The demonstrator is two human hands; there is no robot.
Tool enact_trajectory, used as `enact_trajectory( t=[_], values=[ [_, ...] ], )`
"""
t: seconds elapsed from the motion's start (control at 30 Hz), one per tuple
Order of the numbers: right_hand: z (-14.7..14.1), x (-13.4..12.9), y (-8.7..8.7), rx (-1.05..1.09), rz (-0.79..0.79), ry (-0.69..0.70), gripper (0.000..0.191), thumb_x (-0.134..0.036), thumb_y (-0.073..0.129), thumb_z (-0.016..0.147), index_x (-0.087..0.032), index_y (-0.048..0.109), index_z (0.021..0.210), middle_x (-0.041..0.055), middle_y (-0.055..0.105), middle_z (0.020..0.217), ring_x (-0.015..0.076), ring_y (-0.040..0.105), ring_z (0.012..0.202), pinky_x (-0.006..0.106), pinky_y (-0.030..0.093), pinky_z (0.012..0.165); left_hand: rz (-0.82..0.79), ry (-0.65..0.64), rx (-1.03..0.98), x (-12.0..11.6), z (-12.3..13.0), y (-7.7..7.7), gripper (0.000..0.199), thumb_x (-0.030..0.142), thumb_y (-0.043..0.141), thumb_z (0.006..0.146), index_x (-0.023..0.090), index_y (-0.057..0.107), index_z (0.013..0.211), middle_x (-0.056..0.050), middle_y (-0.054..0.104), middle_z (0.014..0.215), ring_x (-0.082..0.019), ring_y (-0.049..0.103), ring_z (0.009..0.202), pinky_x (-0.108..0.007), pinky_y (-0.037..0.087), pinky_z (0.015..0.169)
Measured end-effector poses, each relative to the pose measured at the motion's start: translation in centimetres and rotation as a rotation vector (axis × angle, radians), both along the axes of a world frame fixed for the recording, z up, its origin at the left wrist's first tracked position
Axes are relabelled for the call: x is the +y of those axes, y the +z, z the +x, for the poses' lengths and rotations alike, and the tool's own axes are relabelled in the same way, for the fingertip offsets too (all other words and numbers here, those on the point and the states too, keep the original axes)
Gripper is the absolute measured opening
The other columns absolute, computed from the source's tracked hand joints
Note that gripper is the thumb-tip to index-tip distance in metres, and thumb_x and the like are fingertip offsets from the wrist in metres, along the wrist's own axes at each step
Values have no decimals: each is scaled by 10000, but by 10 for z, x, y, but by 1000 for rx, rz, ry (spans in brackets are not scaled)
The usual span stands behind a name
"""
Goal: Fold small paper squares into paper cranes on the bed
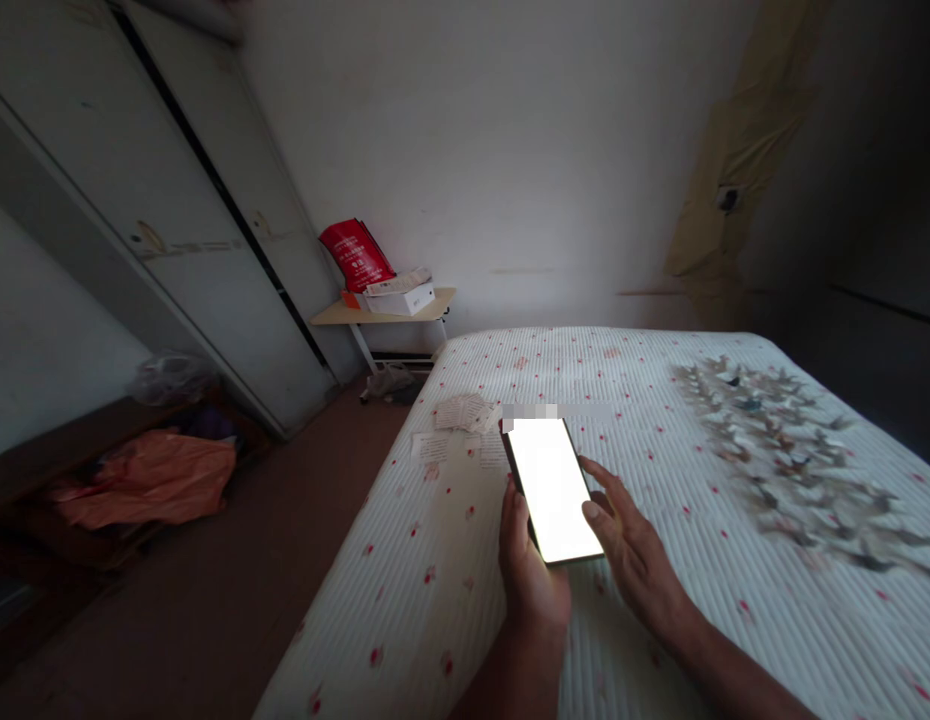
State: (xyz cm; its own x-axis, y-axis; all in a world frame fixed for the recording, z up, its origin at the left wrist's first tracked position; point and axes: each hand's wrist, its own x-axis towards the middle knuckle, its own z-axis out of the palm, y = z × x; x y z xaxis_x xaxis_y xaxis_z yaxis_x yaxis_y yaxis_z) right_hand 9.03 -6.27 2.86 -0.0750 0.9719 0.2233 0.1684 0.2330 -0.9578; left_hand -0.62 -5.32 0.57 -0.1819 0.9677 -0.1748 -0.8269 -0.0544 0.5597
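Note:
A phone (pixel 555 490) with a bright white screen is held above the bed, tilted, its screen washed out. My left hand (pixel 531 560) is wrapped round its lower left side. At its right edge is my right hand (pixel 628 540), thumb near the screen and index finger reaching along the side; the other fingers are partly hidden. Beyond the phone, several written paper sheets (pixel 459 413) lie on the white quilted bed cover (pixel 450 560). Many small grey-white folded-looking pieces (pixel 780 430) are spread in rows on the bed's right side, blurred.
A small table (pixel 334 315) against the wall bears a red bag (pixel 356 255) and a white box (pixel 401 300). Wardrobe doors (pixel 187 200) stand at the left. An orange plastic bag (pixel 157 475) rests on a low wooden shelf. A wall socket (pixel 729 198) is at the right.

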Motion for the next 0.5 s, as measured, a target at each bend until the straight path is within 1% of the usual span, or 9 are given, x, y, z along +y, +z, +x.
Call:
enact_trajectory(
  t=[0.07, 0.13, 0.23, 0.37, 0.5],
  values=[
    [-1, 1, -1, 28, 21, 3, 469, -397, 402, 892, -229, 356, 1326, 87, 480, 1302, 233, 522, 1111, 360, 487, 864, 10, 10, 15, 0, 0, 0, 419, 384, 500, 800, 210, 530, 1180, -85, 588, 1136, -260, 535, 1065, -376, 439, 864],
    [-3, 2, 0, 33, 50, -4, 463, -390, 422, 883, -227, 386, 1315, 81, 455, 1327, 240, 443, 1197, 381, 449, 924, 23, 9, 29, 0, 0, -1, 401, 387, 496, 803, 213, 543, 1161, -78, 590, 1131, -253, 532, 1069, -366, 438, 863],
    [-4, 2, 2, 21, 68, -24, 464, -384, 446, 871, -226, 412, 1306, 78, 454, 1330, 248, 364, 1255, 401, 432, 949, 33, 6, 32, -1, 0, -1, 380, 385, 492, 806, 215, 554, 1140, -70, 595, 1116, -246, 525, 1078, -355, 433, 868],
    [-3, 2, 2, 41, 74, -13, 465, -375, 457, 866, -226, 413, 1303, 80, 452, 1331, 245, 349, 1264, 409, 414, 968, 35, 19, 37, -1, 0, -2, 391, 377, 489, 808, 212, 541, 1159, -76, 573, 1162, -248, 509, 1102, -359, 425, 883],
    [-1, 1, -1, 94, 31, 16, 471, -376, 457, 868, -229, 383, 1309, 90, 447, 1333, 243, 394, 1236, 414, 405, 971, 18, 21, 52, -2, -1, -1, 412, 381, 514, 792, 224, 531, 1172, -74, 555, 1198, -251, 501, 1115, -357, 429, 883]
  ],
)
